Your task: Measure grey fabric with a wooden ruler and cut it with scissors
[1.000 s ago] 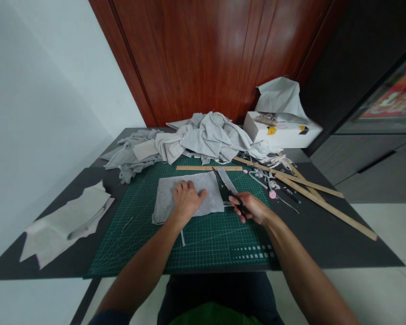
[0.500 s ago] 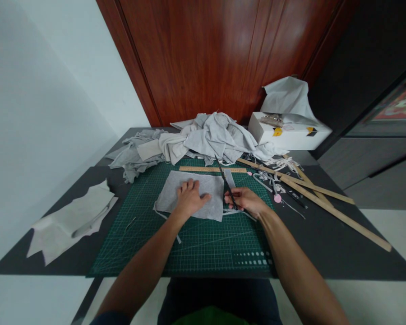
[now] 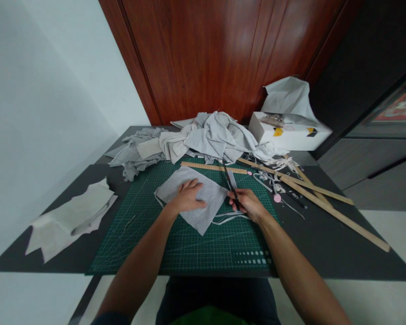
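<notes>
A grey cloth piece [image 3: 209,198] lies turned at an angle on the green cutting mat [image 3: 189,253]. My left hand [image 3: 189,196] rests flat on it with the fingers spread. At the cloth's right corner, my right hand [image 3: 245,203] is closed round black scissors [image 3: 229,180], whose blades point away from me. Thin pale strips [image 3: 228,217] lie below my right hand, and a small grey strip [image 3: 232,179] is beside the blades. Behind the cloth lies a wooden ruler [image 3: 203,166].
Heaped grey cloth [image 3: 213,135] lines the table's back. A white box [image 3: 287,134] stands at the back right. Long wooden strips [image 3: 341,218] and cord scraps lie on the right. Pale cloth [image 3: 74,212] lies at the left.
The grey cloth has turned clockwise under my left hand, one corner now pointing towards me. The ruler's left end has shifted away from me. The scissors have moved slightly right.
</notes>
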`<move>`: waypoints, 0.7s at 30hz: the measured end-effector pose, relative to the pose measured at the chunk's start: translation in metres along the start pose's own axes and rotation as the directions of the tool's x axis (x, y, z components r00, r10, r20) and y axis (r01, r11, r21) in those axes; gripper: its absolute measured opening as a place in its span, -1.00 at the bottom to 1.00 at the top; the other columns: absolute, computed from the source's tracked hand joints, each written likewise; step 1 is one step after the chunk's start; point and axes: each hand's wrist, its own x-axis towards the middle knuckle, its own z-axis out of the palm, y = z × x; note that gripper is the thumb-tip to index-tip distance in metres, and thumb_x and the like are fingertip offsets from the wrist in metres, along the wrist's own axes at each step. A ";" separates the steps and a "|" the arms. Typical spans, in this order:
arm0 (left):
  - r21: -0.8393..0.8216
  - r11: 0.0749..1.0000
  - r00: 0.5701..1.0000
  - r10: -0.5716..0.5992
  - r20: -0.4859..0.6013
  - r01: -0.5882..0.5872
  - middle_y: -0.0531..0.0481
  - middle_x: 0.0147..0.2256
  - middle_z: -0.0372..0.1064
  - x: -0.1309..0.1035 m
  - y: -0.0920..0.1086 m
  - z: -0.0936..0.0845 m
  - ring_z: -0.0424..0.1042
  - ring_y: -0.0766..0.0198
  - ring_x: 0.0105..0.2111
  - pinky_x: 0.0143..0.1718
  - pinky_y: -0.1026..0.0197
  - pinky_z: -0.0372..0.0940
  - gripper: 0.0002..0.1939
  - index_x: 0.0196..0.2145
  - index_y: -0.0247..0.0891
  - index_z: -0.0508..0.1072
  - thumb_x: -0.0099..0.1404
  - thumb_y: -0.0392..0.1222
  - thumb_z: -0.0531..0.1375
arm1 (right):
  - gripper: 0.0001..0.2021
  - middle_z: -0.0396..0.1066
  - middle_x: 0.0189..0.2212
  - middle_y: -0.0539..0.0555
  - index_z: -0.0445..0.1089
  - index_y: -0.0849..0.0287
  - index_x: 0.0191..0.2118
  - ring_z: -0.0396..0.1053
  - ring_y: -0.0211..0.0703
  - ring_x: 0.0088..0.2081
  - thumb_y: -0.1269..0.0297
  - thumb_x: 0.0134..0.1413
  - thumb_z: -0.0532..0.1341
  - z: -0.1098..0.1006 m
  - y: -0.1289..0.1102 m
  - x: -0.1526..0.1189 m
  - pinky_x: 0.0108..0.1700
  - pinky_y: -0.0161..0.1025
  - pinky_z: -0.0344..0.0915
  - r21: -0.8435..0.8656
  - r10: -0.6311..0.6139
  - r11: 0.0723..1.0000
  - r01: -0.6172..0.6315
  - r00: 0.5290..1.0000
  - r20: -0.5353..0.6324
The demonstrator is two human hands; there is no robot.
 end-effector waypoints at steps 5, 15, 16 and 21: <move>-0.120 0.973 0.977 0.205 0.064 -0.196 -0.13 0.46 0.09 -0.002 -0.014 -0.006 0.01 -0.15 0.47 0.45 -0.32 -0.10 -0.13 0.29 -0.03 0.43 0.00 -0.24 0.47 | -0.59 0.36 -0.68 0.02 0.40 0.21 -0.49 0.10 -0.40 -0.71 -0.06 -0.02 0.40 0.000 -0.001 -0.002 -0.70 -0.36 -0.19 0.008 -0.014 1.000 0.014 1.000 0.010; -0.394 0.910 0.907 -0.056 -0.417 -0.125 -0.06 -0.20 0.65 0.034 -0.024 0.011 0.59 0.12 -0.17 -0.03 0.10 0.44 -0.73 -0.22 -0.26 0.64 0.40 -0.21 0.12 | -0.60 0.37 -0.66 0.01 0.39 0.20 -0.49 0.11 -0.40 -0.71 -0.05 -0.03 0.41 -0.001 0.003 0.000 -0.70 -0.35 -0.18 0.003 -0.025 1.000 0.025 1.000 0.003; -0.399 0.910 0.898 -0.079 -0.433 -0.113 -0.06 -0.19 0.65 0.038 -0.023 0.012 0.58 0.13 -0.17 -0.03 0.13 0.44 -0.74 -0.21 -0.26 0.63 0.40 -0.21 0.12 | -0.60 0.37 -0.67 0.01 0.38 0.20 -0.49 0.11 -0.40 -0.71 -0.05 -0.03 0.41 -0.001 0.002 0.000 -0.70 -0.35 -0.19 -0.005 -0.018 1.000 0.018 1.000 0.006; -0.397 0.916 0.892 -0.222 -0.393 0.053 -0.07 -0.22 0.64 0.052 -0.011 0.003 0.60 0.18 -0.19 -0.05 0.22 0.43 -0.69 0.00 -0.28 0.59 0.38 -0.28 0.14 | -0.64 0.34 -0.69 -0.01 0.37 0.19 -0.52 0.10 -0.39 -0.73 0.00 -0.03 0.38 -0.001 -0.001 -0.002 -0.70 -0.34 -0.25 -0.125 0.063 0.990 -0.060 0.998 0.020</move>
